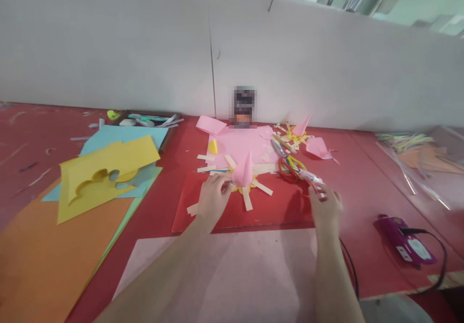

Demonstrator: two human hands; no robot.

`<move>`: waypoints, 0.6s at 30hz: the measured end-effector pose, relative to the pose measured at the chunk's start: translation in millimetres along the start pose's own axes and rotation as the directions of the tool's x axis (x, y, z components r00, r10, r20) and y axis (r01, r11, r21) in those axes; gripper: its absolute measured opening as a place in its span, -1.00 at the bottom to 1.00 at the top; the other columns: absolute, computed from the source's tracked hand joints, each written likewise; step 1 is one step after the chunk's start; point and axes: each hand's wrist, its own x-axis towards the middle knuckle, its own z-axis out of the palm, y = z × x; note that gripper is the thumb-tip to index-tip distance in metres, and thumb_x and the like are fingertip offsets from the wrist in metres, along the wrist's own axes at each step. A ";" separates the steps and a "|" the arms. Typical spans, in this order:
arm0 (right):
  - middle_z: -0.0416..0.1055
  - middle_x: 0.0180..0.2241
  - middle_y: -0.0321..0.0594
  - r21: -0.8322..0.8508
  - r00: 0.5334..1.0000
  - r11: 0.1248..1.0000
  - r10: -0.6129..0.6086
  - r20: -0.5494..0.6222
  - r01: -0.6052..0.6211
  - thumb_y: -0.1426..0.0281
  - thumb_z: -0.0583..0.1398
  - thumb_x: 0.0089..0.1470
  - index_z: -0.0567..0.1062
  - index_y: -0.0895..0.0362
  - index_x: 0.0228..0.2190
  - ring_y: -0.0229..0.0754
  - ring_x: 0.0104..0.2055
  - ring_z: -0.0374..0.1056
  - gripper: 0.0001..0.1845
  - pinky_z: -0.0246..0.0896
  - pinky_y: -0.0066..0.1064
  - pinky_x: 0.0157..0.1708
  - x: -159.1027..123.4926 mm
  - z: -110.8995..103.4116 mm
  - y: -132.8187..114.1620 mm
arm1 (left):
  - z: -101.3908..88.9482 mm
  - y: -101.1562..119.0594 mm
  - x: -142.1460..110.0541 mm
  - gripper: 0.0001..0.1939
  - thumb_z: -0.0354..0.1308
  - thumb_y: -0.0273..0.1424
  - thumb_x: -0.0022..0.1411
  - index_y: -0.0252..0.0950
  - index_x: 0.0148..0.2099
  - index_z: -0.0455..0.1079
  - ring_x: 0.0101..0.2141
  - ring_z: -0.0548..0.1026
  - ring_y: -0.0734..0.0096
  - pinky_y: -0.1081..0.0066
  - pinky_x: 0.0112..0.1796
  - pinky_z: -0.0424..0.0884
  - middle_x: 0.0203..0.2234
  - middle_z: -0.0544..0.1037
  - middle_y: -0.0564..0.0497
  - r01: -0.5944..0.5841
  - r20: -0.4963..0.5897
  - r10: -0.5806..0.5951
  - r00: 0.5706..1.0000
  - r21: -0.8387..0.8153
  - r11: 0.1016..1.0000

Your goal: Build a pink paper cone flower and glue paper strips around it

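A paper piece with a pink cone (243,170), a yellow base and cream strips (247,199) fanning out lies on a red board (275,209). At its left edge, the fingers of my left hand (213,195) are closed on it; the exact contact point is partly hidden. My right hand (326,204) is closed around a pale pink and white tool (310,175), probably a glue gun, pointing toward the scissors. Those scissors, with red and yellow handles (288,166), lie just beyond it. A dark cord (350,260) runs beside my right forearm.
Yellow cut paper (105,175), blue sheets (123,134) and orange paper (39,255) are stacked left. Behind stand another cone piece (300,128) and pink paper (235,144). A purple power strip (406,241) sits right. A white partition (152,47) closes off the back.
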 end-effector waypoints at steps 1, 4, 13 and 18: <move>0.36 -0.35 -0.12 -0.059 0.999 0.997 0.045 -0.027 -0.047 0.11 0.11 -0.07 0.48 0.15 -0.26 -0.18 -0.43 0.22 -0.57 0.13 -0.33 -0.32 1.8 -2.9 10.8 | 0.3 -0.6 0.0 -0.92 0.06 -0.52 0.11 -0.26 -0.40 0.33 -0.38 0.40 0.36 0.37 -0.35 0.30 -0.41 0.48 0.03 -0.002 -0.004 0.002 1.000 0.001 1.000; 0.38 -0.36 -0.06 -0.214 0.991 0.971 0.123 0.055 -0.109 0.05 0.11 -0.12 0.47 0.19 -0.26 -0.06 -0.32 0.24 -0.49 0.11 -0.27 -0.28 4.9 -6.9 35.2 | 0.9 -1.6 0.1 -0.91 0.06 -0.52 0.11 -0.25 -0.41 0.33 -0.38 0.40 0.37 0.38 -0.37 0.31 -0.40 0.48 0.02 -0.001 0.002 0.001 1.000 -0.011 1.000; 0.37 -0.44 -0.05 -0.158 0.977 0.975 0.178 0.120 -0.158 0.05 0.06 -0.12 0.44 0.22 -0.46 -0.05 -0.33 0.27 -0.54 0.12 -0.29 -0.30 11.6 -3.2 44.6 | 3.4 -4.2 -0.6 -0.92 0.07 -0.51 0.11 -0.25 -0.39 0.34 -0.39 0.40 0.38 0.39 -0.38 0.32 -0.40 0.49 0.03 0.016 0.009 -0.015 1.000 -0.053 0.998; 0.37 -0.39 -0.02 -0.226 0.970 0.949 0.237 0.047 -0.221 0.09 0.05 -0.09 0.43 0.23 -0.41 -0.04 -0.32 0.27 -0.56 0.13 -0.28 -0.30 19.0 -13.2 52.3 | 2.5 -2.6 0.0 -0.90 0.07 -0.55 0.08 -0.25 -0.42 0.33 -0.39 0.40 0.38 0.41 -0.39 0.32 -0.42 0.49 0.03 0.042 0.013 -0.041 0.999 -0.081 0.996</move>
